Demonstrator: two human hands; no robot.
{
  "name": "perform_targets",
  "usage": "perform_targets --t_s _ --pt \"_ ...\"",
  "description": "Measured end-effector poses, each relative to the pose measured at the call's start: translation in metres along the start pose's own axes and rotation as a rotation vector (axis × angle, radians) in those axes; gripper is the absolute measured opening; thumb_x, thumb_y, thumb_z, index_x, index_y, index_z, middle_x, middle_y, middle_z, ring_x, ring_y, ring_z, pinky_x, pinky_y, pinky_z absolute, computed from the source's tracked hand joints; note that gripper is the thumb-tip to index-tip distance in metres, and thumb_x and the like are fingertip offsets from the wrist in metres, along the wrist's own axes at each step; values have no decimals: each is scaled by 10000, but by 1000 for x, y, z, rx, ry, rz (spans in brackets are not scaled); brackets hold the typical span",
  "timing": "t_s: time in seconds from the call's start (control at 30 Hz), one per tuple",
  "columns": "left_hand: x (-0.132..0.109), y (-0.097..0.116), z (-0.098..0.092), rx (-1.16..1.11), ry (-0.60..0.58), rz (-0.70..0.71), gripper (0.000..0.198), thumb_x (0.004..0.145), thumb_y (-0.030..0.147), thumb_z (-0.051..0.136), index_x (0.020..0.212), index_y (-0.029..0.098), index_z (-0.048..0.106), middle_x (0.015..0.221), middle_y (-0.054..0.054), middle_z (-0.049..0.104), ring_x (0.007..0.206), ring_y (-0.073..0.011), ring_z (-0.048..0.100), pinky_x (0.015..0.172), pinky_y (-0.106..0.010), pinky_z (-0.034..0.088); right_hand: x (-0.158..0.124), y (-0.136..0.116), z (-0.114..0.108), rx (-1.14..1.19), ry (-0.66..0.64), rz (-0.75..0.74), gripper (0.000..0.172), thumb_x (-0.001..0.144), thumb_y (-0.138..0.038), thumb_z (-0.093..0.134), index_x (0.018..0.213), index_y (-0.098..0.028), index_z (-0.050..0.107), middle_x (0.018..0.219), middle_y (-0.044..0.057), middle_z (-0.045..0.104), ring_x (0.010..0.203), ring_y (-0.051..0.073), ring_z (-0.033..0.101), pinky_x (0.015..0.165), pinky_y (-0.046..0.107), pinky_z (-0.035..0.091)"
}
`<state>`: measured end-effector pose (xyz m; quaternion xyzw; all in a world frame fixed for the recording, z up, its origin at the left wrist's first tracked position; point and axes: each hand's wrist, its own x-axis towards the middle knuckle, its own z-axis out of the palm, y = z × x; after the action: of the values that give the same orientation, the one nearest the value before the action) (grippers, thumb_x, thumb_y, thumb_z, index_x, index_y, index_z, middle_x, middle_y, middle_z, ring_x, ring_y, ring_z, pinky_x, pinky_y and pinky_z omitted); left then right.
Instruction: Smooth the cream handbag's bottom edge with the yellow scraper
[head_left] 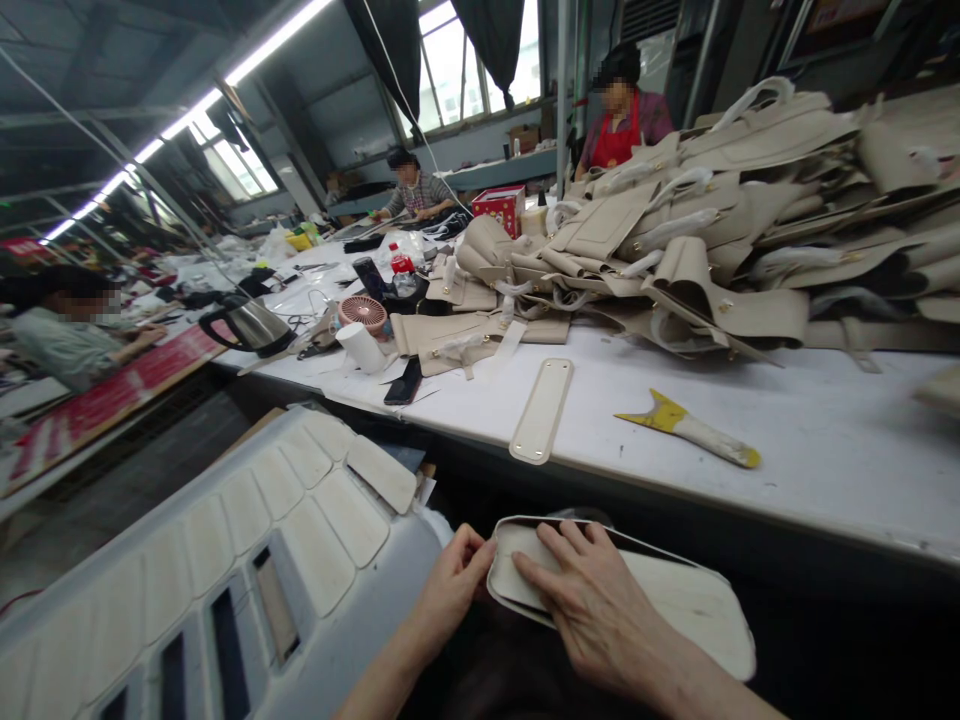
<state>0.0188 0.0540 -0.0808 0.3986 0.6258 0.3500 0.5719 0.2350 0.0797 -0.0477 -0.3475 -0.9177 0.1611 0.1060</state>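
Two long cream panels with rounded ends [690, 605] lie one over the other low in front of me, below the table edge. A dark gap shows between their edges along the far side. My left hand [454, 580] pinches their left end between thumb and fingers. Across the top panel my right hand [581, 585] lies with its fingers spread, pressing on the surface. A similar cream strip with small metal studs at its corners [541, 410] rests on the table's front part. To its right is a yellow-and-white tool with a forked end [686, 428].
A grey slotted rack [345, 625] at left carries rows of cream panels [322, 540]. Beige bag pieces [675, 230] are heaped on the white table [817, 430]. A phone [405, 382], paper roll [360, 347], pink fan [363, 315] and kettle [255, 325] stand farther left. Several people work beyond.
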Motion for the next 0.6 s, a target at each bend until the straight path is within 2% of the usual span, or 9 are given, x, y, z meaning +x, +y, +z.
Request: perform_targets --t_s 0.13,0.33,0.47,0.6 --pt "1 -5 1 17 41 10 410 837 588 587 800 201 456 672 56 438 620 -108 442 546 -214 364 1 -2 -6 -25 -4 -13 477 861 -213 476 1334 -266 450 1130 96 558 1003 283 440 851 463 277" --pt "1 -13 11 -101 128 41 448 799 616 607 768 201 442 687 52 448 644 -115 445 582 -222 374 10 -7 0 -155 -9 -47 692 833 -202 504 1455 -401 276 1107 68 529 940 283 431 739 421 281" --pt "0 -23 17 -214 198 75 448 797 611 611 747 205 429 677 58 414 640 -112 414 593 -218 372 12 -11 8 -219 18 -25 723 843 -200 504 1478 -410 228 1098 71 526 942 280 426 733 418 278" --pt "-1 -27 19 -223 224 97 417 818 571 609 745 197 440 675 56 413 637 -107 388 582 -217 350 16 -14 9 -244 7 -13 744 845 -161 479 1484 -429 208 1099 72 522 935 269 436 707 406 275"
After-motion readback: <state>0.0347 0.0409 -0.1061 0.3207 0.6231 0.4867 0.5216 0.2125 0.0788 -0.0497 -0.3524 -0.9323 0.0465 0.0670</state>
